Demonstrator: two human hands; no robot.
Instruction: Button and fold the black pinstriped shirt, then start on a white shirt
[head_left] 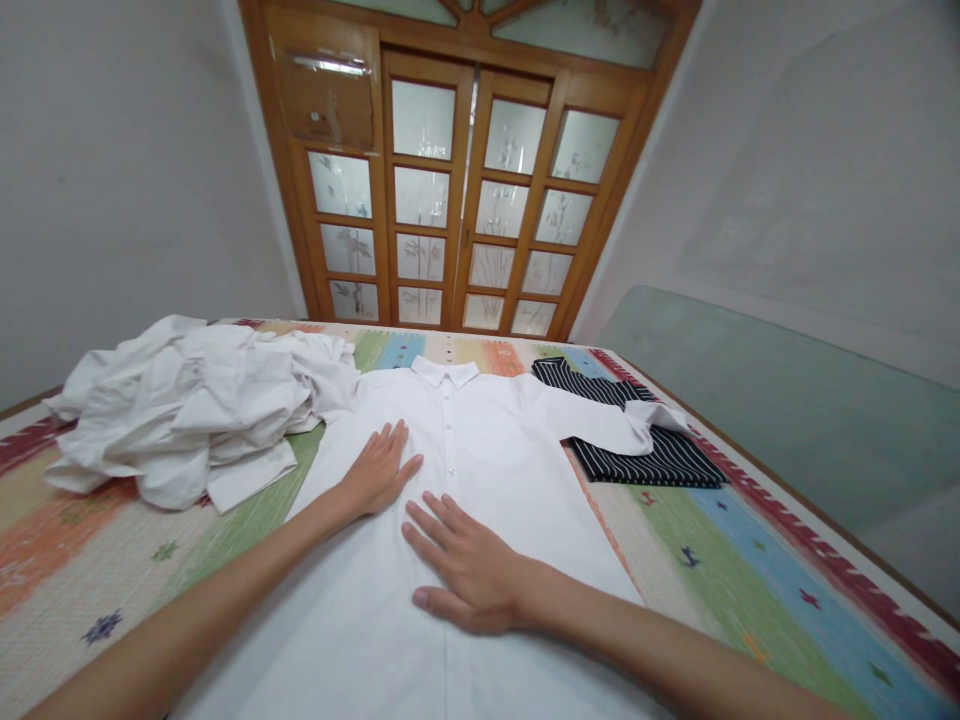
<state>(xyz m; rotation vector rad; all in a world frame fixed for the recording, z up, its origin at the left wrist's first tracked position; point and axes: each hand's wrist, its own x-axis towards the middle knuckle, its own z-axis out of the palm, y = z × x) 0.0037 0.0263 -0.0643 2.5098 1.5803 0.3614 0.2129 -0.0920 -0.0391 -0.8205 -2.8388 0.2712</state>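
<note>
A white button-up shirt [517,500] lies spread front side up, its collar pointing away from me and its buttons running down the middle. My left hand [381,470] rests flat on the shirt's chest, left of the buttons, with the fingers apart. Nearer to me, my right hand [469,565] lies palm down across the button line, fingers spread. Neither hand grips the cloth. The shirt's right-hand sleeve stretches over some folded black-and-white striped cloth [645,465]. On the other side, the sleeve meets a heap of white garments [225,400] and is partly hidden there.
A colourful striped cover [712,560] lies under everything. Beyond the far edge stand wooden doors [457,200] with glass panes. A pale green panel [787,410] runs along the right side, and grey walls [135,160] rise on both sides.
</note>
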